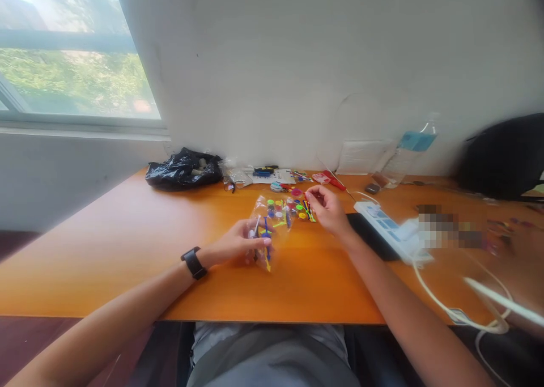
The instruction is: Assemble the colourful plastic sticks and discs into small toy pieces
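Note:
My left hand [244, 241] grips a clear plastic bag [272, 265] near the middle of the table, thumb across its front. Through the film show small plastic arrow pieces [266, 234] in blue, yellow, white and black. Past the bag lies a cluster of small coloured discs [301, 215] in green, yellow, white and red, some under clear film, with yellow and dark arrow pieces among them. My right hand [325, 207] is at the right side of this cluster, thumb and fingertips pinched together beside a pink disc [296, 192]. Whatever sits between those fingertips is too small to make out.
A black plastic bag [182, 169] lies at the back left. Along the wall are a paper sheet [278, 176] and a red-handled tool [335, 180]. Right of my right arm are a black flat object [369, 237], a white power strip [385, 225] and cables [437, 302].

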`<control>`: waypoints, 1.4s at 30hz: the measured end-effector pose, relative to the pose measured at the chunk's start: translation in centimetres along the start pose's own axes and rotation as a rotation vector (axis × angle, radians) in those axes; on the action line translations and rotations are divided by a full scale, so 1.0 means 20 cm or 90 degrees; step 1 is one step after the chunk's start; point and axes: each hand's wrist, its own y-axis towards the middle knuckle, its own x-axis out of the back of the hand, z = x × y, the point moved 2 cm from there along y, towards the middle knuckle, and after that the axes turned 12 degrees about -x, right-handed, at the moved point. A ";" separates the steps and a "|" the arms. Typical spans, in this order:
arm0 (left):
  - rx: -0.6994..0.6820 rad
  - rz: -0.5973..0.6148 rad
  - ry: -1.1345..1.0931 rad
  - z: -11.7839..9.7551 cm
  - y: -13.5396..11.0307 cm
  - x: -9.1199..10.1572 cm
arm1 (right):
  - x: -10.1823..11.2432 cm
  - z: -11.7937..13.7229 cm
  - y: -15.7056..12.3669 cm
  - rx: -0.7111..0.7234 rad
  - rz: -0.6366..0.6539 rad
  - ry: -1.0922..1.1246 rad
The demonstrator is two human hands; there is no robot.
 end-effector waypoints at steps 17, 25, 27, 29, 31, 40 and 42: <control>0.051 0.056 0.042 0.01 -0.01 0.00 | -0.03 0.06 -0.07 0.054 0.078 -0.053; 0.039 0.102 0.030 0.01 -0.01 -0.01 | -0.05 0.07 -0.09 0.067 0.071 -0.011; 0.036 0.109 0.027 0.02 -0.01 -0.01 | -0.06 0.08 -0.10 0.079 0.060 -0.030; 0.028 0.113 0.026 0.03 -0.01 -0.01 | -0.07 0.09 -0.10 0.084 0.061 -0.051; 0.016 0.112 0.028 0.03 -0.01 -0.01 | -0.07 0.10 -0.11 0.084 0.063 -0.056; 0.007 0.109 0.037 0.02 -0.01 -0.01 | -0.08 0.13 -0.14 0.088 0.150 -0.012; -0.001 0.107 0.034 0.03 -0.01 -0.02 | -0.09 0.13 -0.14 0.084 0.169 -0.011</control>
